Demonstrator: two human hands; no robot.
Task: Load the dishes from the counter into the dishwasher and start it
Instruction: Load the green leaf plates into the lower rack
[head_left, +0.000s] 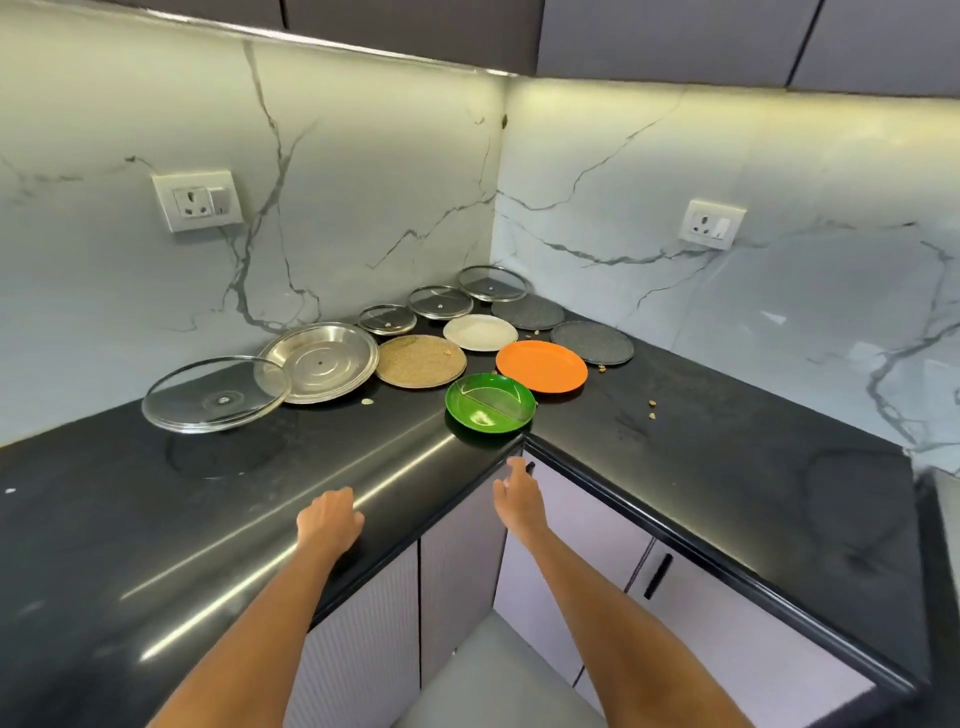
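Both bare forearms reach forward and up from the bottom edge of the view, spread apart at the elbows and drawing closer toward the hands. The left hand (330, 519) lies palm down with its fingers (349, 506) curled loosely over the rounded front edge of the table (156, 519), gripping nothing. The right hand (514, 493) is held in the air, fingers (516, 466) extended forward and slightly parted, palm turned inward, holding nothing.
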